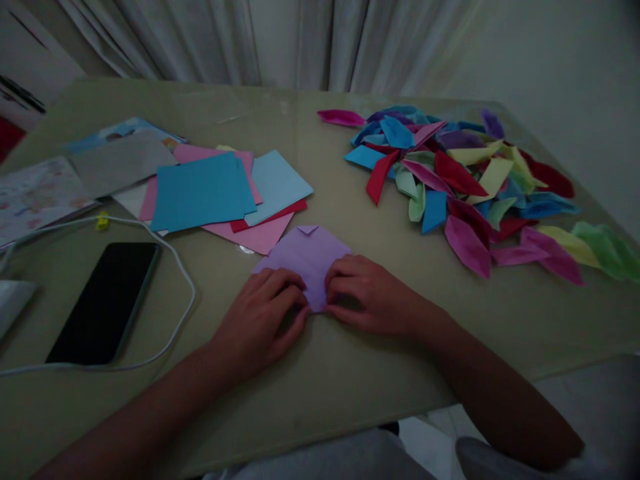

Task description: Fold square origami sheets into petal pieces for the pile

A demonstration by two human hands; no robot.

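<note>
A sheet of purple origami paper (313,257) lies on the table in front of me, its far corner folded over into a small flap. On its left side my left hand (273,310) has curled fingers, with thumb and fingertips gripping the near left edge. My right hand (367,293) grips the near right edge in the same way, fingers bent and thumb close to the sheet. Both hands rest low on the table, and they cover the paper's side corners. Only a short stretch of the near edge shows between them.
Square coloured sheets (203,190) lie stacked at the left, beyond the purple paper. A heap of folded paper pieces (455,167) spreads across the right. A black phone (105,303) and a looping white cable (193,293) lie left of my arm. Curtains (280,43) hang behind the table.
</note>
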